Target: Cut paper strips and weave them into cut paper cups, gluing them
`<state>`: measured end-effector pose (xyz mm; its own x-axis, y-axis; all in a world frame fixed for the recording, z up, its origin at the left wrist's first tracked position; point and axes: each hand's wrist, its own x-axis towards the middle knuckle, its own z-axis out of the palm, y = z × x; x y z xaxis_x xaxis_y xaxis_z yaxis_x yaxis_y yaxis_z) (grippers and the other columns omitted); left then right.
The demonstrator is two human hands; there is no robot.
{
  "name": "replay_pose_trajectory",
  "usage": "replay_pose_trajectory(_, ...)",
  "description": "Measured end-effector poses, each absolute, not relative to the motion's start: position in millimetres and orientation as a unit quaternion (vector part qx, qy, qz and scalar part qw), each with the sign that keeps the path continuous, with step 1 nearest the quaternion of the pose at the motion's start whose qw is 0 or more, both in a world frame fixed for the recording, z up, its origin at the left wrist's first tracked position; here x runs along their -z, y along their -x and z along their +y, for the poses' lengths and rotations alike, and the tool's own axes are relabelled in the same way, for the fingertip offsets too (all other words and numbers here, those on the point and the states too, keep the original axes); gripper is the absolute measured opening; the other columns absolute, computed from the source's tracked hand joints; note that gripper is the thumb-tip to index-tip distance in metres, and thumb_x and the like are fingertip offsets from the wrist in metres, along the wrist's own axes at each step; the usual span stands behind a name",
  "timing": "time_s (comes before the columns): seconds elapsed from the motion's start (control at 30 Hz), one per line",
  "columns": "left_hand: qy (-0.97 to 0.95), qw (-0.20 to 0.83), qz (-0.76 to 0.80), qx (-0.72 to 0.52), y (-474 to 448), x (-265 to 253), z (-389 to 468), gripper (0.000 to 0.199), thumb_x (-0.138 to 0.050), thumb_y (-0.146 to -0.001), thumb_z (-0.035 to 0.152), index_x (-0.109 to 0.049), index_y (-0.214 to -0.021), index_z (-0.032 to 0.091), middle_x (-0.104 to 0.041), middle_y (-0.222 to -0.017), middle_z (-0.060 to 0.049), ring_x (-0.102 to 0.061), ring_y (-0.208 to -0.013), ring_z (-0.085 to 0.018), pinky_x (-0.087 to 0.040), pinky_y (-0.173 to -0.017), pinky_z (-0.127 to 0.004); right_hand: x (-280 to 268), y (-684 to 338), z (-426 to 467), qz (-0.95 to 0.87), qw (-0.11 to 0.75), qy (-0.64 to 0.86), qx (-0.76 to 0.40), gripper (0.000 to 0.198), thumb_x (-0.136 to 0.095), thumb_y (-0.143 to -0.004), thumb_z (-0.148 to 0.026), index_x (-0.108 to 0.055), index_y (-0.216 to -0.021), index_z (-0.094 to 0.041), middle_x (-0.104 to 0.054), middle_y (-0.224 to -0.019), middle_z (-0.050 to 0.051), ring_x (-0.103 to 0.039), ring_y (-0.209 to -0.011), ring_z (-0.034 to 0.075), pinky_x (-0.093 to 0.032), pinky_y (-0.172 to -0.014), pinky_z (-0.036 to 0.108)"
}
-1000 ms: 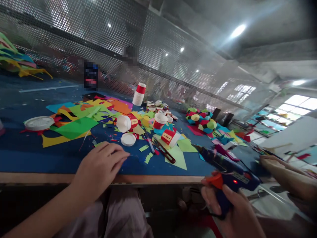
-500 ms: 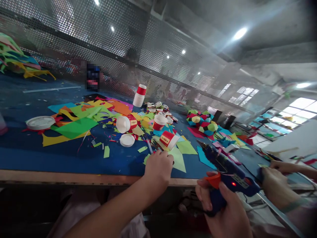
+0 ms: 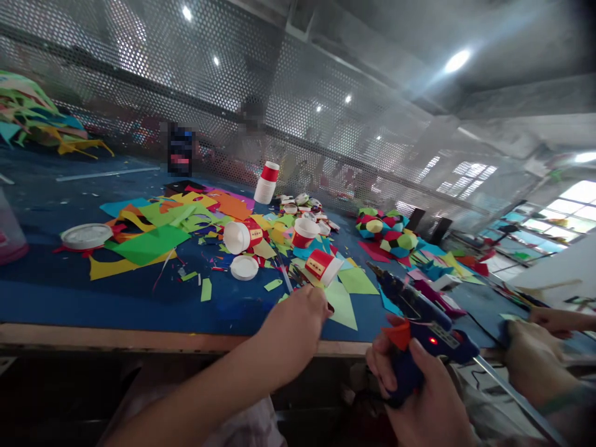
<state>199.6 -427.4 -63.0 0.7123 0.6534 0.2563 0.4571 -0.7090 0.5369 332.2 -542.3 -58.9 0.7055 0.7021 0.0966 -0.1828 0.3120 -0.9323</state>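
Maroon cutter [image 3: 331, 309] now under left hand [image 3: 296, 327]

the worktop [image 3: 153, 304] is blue, with a light brown front edge [image 3: 116, 338]; a big messy heap of bright paper [image 3: 151, 245] lies on it, with little scraps [image 3: 206, 289] nearby; a tall stack of red and white cups [image 3: 267, 183] stands near the back; in front of that, one cup [image 3: 243, 236] lies on its side, another cup [image 3: 305, 233] stands up, and a third cup [image 3: 322, 267] lies tipped; a small white lid [image 3: 244, 267] lies flat; a bigger lid [image 3: 86, 236] sits on the left; bright patchy balls [image 3: 395, 242] sit on the right
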Motion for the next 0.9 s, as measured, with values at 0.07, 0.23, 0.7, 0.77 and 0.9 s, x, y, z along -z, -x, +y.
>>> replay_pose_trajectory(0.07, -0.876, 0.253, 0.316, -0.263, -164.7, 59.2, -421.0, 0.017, -0.037, -0.098, 0.013, -0.052, -0.094, 0.019, -0.070, -0.089, -0.005, -0.067, -0.079, -0.014, -0.054, -0.069, -0.023, 61.1, -334.8, -544.5, -0.275, 0.762, 0.506, -0.296, 0.024, -0.074, -0.073, -0.039, -0.072, -0.091, -0.022, -0.069, -0.063, 0.001, -0.042, -0.039, 0.007, -0.041, -0.046, 0.023)
replay_pose_trajectory(0.23, -0.752, 0.317, 0.331, -0.474, -76.4, 59.3, -389.7, 0.015, -0.051, -0.091, 0.037, -0.050, -0.096, 0.023, -0.068, -0.078, 0.001, -0.069, -0.065, -0.015, -0.056, -0.059, -0.024, 69.9, -338.8, -546.6, -0.339, 0.704, 0.527, -0.334, 0.024, -0.070, -0.080, -0.041, -0.073, -0.087, -0.018, -0.051, -0.043, -0.003, -0.041, -0.041, 0.011, -0.035, -0.047, 0.024)
replay_pose_trajectory(0.7, -0.821, -0.038, 0.433, -0.370, -5.9, 86.1, -363.9, 0.034, -0.038, -0.097, 0.028, -0.068, -0.111, 0.021, -0.068, -0.118, -0.010, -0.061, -0.112, -0.030, -0.047, -0.096, -0.047, 77.2, -316.9, -520.7, -0.451, 0.404, 0.688, -0.400, 0.057, -0.061, -0.082, -0.065, -0.053, -0.047, -0.021, -0.053, -0.046, 0.001, -0.051, -0.054, 0.017, -0.041, -0.064, 0.031)
replay_pose_trajectory(0.77, -0.848, -0.049, 0.382, -0.364, -13.1, 90.0, -377.2, 0.034, -0.038, -0.092, 0.019, -0.070, -0.103, 0.024, -0.065, -0.124, -0.007, -0.058, -0.116, -0.028, -0.045, -0.098, -0.044, 78.4, -313.9, -517.5, -0.450, 0.387, 0.695, -0.407, 0.060, -0.059, -0.081, -0.069, -0.050, -0.046, -0.022, -0.054, -0.046, 0.001, -0.053, -0.054, 0.017, -0.043, -0.066, 0.032)
replay_pose_trajectory(0.9, -0.883, -0.001, 0.252, -0.396, -33.1, 101.9, -406.5, 0.028, -0.045, -0.095, 0.015, -0.070, -0.100, 0.027, -0.072, -0.104, 0.003, -0.062, -0.103, -0.015, -0.041, -0.096, -0.028, 75.0, -308.7, -512.8, -0.437, 0.361, 0.697, -0.439, 0.060, -0.059, -0.075, -0.078, -0.060, -0.060, -0.020, -0.050, -0.043, -0.002, -0.053, -0.050, 0.017, -0.042, -0.056, 0.029)
